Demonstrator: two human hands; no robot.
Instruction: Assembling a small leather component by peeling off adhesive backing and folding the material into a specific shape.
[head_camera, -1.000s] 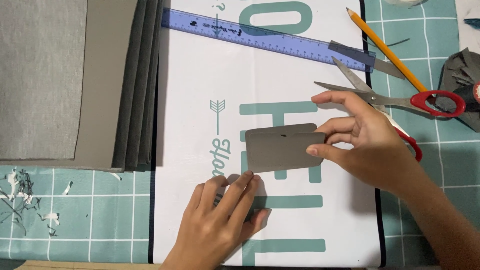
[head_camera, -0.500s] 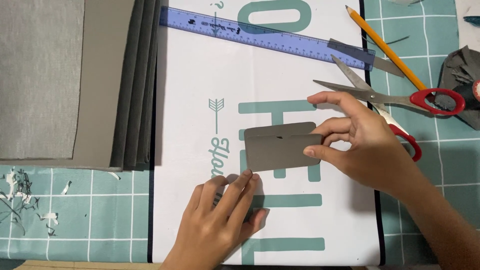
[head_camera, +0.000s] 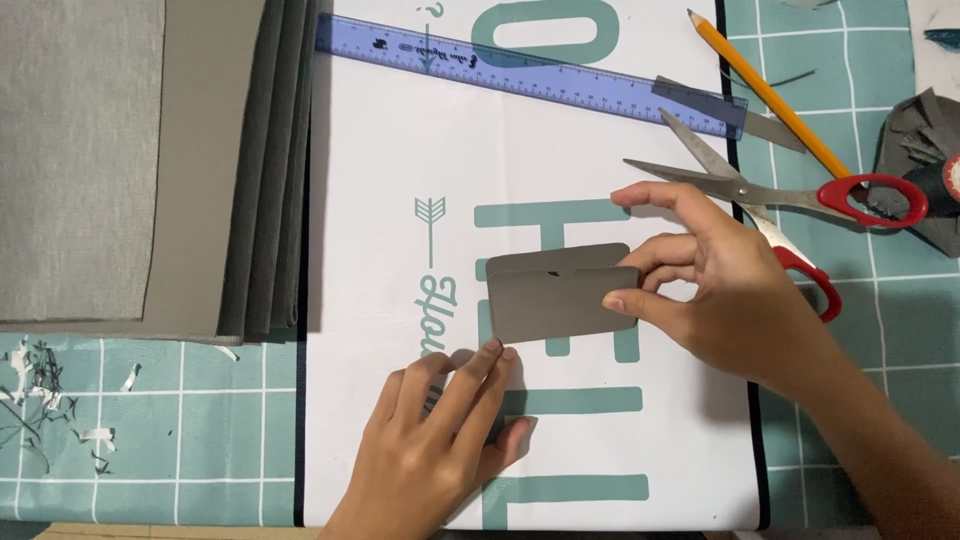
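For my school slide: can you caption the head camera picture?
Right hand pinches a folded grey card; left hand rests flat below it.

Even, fairly bright light falls from above on my desk. The white printed sheet (head_camera: 400, 150) reads clean, without glare. My right hand (head_camera: 730, 290) throws a soft shadow leftward and below onto it; my left hand (head_camera: 440, 450) darkens the paper beneath. Everything looks sharp, with no blur or edge warping.

The grey card (head_camera: 560, 295) looks like matt, smooth paperboard, same as the stacked sheets (head_camera: 200, 160). Ruler (head_camera: 520, 72) is see-through blue plastic, scissors (head_camera: 760, 190) have shiny metal blades with glossy red plastic handles, pencil (head_camera: 755, 90) is painted wood.
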